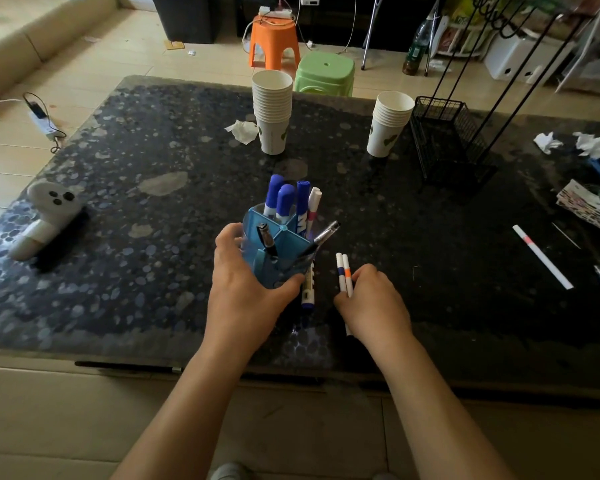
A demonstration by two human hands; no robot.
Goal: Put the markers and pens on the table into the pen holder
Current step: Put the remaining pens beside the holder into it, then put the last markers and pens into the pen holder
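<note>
A clear blue pen holder stands near the table's front edge, with several blue-capped markers, a thin white pen and two dark pens in its compartments. My left hand is wrapped around the holder's near side. My right hand pinches two thin white markers, one with a blue band, one with an orange band, just right of the holder. A blue marker lies on the table between my hands. A white marker with a pink band lies far to the right.
Two stacks of paper cups stand behind the holder. A black wire basket and rack sit at the back right, with crumpled tissues and packaging nearby. A white toy lies at the left edge of the dark pebble-patterned table.
</note>
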